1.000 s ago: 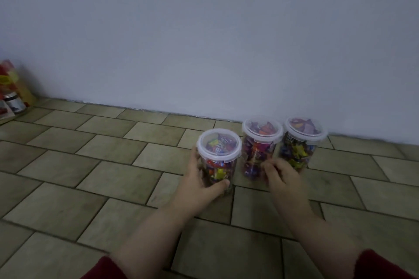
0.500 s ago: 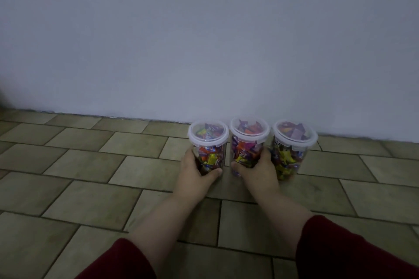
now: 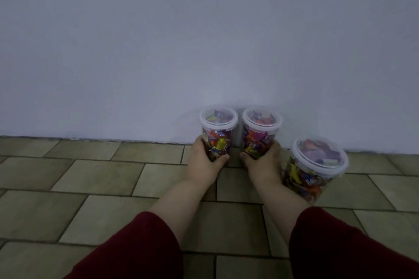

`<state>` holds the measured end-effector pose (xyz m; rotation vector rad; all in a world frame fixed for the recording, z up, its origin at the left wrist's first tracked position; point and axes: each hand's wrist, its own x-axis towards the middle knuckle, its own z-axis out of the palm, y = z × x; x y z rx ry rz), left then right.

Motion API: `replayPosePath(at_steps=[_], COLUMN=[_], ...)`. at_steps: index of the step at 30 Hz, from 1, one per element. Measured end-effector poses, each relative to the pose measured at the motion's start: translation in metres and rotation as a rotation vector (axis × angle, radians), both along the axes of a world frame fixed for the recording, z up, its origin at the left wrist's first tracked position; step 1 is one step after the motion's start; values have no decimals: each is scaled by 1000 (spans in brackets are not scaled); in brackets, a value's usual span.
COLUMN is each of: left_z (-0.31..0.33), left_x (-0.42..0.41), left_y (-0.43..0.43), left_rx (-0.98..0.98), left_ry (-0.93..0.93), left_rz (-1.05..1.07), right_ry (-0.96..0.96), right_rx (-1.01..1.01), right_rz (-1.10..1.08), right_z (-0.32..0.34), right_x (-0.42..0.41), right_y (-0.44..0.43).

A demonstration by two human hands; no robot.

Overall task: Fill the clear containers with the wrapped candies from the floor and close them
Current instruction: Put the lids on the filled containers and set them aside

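Observation:
Three clear containers full of bright wrapped candies stand on the tiled floor, each with a clear lid on. My left hand grips the base of the left container, which stands against the wall. My right hand grips the base of the middle container, also at the wall. The right container stands nearer to me, beside my right forearm, with no hand on it. No loose candies show on the floor.
A plain pale wall rises straight behind the containers. Beige rectangular tiles cover the floor to the left and in front. My dark red sleeves fill the lower part of the view.
Both hands have pushed the left and middle containers away from me up to the wall. The right container has stayed behind and now sits nearer to me.

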<state>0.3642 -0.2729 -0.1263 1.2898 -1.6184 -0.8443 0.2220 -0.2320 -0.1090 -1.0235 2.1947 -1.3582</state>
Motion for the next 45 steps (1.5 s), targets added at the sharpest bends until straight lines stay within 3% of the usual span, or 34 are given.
replayPosePath(at_steps=[6,10,18,24,26,29,35,45], left_z=[-5,-6,-6,-9,-10,-8,-11,-29], left_x=[-9,-9,-7,-18,-21,-23,-24,-24], left_y=[-20,-20,15,39,42,41,26,8], left_rx=[-25,-3,107,92,92,101,91,23], left_ry=[-23,-11,-68,-91,-68,-54,-45,-126], left_rz=[7,-16,76,146,131,145,196,250], right_ry=[-73,-96,156,86,-18,-130,-90,-52], right_rx=[-29,75,264,106,109,64,-7,-47], right_rz=[5,35,302,-59,-139,-88,0,-48], right_z=[1,-2,11,13,13,14,12,13], right_x=[1,1,-5,-32,-40,-46,-56,-78], right_y=[-15,-10,99,154,152,140,107,34])
